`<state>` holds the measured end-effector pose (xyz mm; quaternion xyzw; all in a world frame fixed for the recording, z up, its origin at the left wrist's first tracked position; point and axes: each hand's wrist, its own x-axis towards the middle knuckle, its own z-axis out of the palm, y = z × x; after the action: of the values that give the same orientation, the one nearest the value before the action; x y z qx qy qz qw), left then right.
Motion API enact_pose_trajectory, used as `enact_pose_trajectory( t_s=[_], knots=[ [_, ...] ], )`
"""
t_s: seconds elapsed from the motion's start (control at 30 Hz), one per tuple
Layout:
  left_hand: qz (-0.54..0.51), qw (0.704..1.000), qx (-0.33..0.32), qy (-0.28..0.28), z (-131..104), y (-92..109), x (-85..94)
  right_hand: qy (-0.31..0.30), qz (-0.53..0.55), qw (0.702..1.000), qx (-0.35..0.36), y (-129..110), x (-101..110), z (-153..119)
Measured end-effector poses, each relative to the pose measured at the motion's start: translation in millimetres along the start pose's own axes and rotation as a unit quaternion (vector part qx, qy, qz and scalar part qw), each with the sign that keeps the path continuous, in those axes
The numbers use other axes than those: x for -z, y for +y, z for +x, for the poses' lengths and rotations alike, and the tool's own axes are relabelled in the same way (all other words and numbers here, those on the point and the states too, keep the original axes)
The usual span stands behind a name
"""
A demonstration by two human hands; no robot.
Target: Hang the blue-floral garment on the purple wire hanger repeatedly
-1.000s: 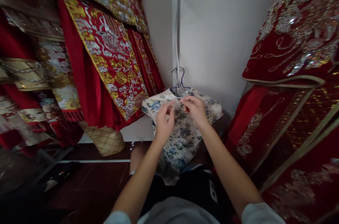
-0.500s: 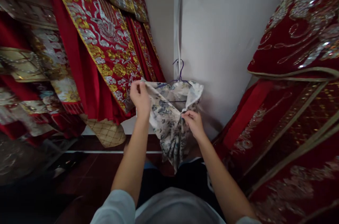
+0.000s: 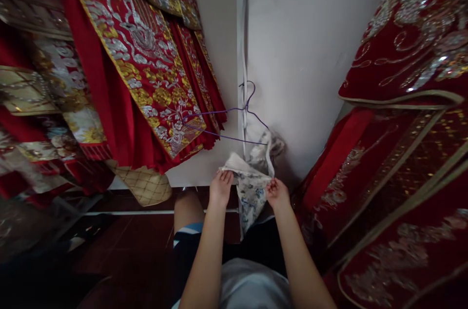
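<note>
A white floral-print garment [image 3: 252,194] hangs partly off a purple wire hanger [image 3: 234,139]. The hanger's left arm is bare, while the cloth still hooks over its right end. My left hand [image 3: 221,188] pinches the garment's upper edge on the left, below the hanger. On the right, my right hand [image 3: 277,193] grips the same edge, close to the piece that hangs from the hanger. Between both hands the edge is stretched, and the lower cloth droops in front of my legs. The garment's exact kind cannot be told.
A white strap [image 3: 244,55] runs down the pale wall [image 3: 300,46] to the hanger. Red embroidered costumes [image 3: 142,65] hang at the left. More red sequinned garments [image 3: 395,128] hang close at the right. Below lies a dark red tiled floor [image 3: 124,236].
The garment's left side has come off the hanger. My left hand has moved down and right with the cloth, and my right hand has shifted slightly lower.
</note>
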<state>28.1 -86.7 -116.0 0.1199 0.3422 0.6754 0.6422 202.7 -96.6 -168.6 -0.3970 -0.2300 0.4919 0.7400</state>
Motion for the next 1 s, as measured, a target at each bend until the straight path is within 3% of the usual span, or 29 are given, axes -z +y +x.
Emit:
enact_pose_trajectory(
  t_s=[0.07, 0.13, 0.23, 0.33, 0.47, 0.53, 0.6, 0.67, 0.73, 0.8, 0.83, 0.93, 1.0],
  knots=[
    [0.013, 0.998, -0.022, -0.052, -8.6, -6.4, -8.7, 0.037, -0.012, 0.999, -0.001, 6.9, 8.5, -0.9],
    [0.074, 0.983, -0.088, -0.146, -20.9, -12.3, -15.8, 0.068, -0.025, 0.997, 0.006, 11.2, 9.6, -3.4],
    [0.219, 0.92, -0.191, -0.262, -40.7, -17.3, -24.0, 0.059, -0.051, 0.996, 0.034, 6.5, -0.7, -11.4],
    [0.32, 0.867, -0.258, -0.281, -52.8, -13.9, -30.7, -0.121, -0.085, 0.989, 0.002, -11.4, -18.7, -27.2],
    [0.392, 0.818, -0.351, -0.235, -51.4, 0.6, -31.7, -0.367, -0.131, 0.91, -0.141, -38.1, -36.8, -51.8],
    [0.413, 0.817, -0.318, -0.246, -47.1, 8.7, -23.6, -0.45, -0.197, 0.847, -0.204, -49.1, -40.6, -57.5],
    [0.422, 0.836, -0.204, -0.286, -43.4, 15.3, -7.4, -0.49, -0.239, 0.801, -0.247, -61.0, -43.1, -55.6],
    [0.449, 0.823, -0.075, -0.339, -41.4, 20.4, 15.5, -0.467, -0.237, 0.814, -0.252, -76.2, -45.6, -46.4],
    [0.527, 0.761, 0.006, -0.378, -40.6, 25.3, 41.2, -0.413, -0.225, 0.852, -0.23, -94.8, -48.1, -31.2],
    [0.605, 0.701, 0.028, -0.376, -39.6, 32.6, 64.2, -0.355, -0.224, 0.888, -0.188, -113.8, -49.8, -11.7],
    [0.628, 0.69, 0.021, -0.359, -38.2, 37.8, 73.0, -0.33, -0.227, 0.902, -0.16, -121.8, -50.3, -1.0],
    [0.631, 0.716, -0.058, -0.292, -27.9, 59.8, 84.7, -0.254, -0.258, 0.93, -0.055, -133.6, -55.0, 29.9],
    [0.582, 0.759, -0.122, -0.264, -15.8, 77.5, 80.9, -0.233, -0.318, 0.918, 0.041, -128.9, -64.7, 46.6]
  ],
)
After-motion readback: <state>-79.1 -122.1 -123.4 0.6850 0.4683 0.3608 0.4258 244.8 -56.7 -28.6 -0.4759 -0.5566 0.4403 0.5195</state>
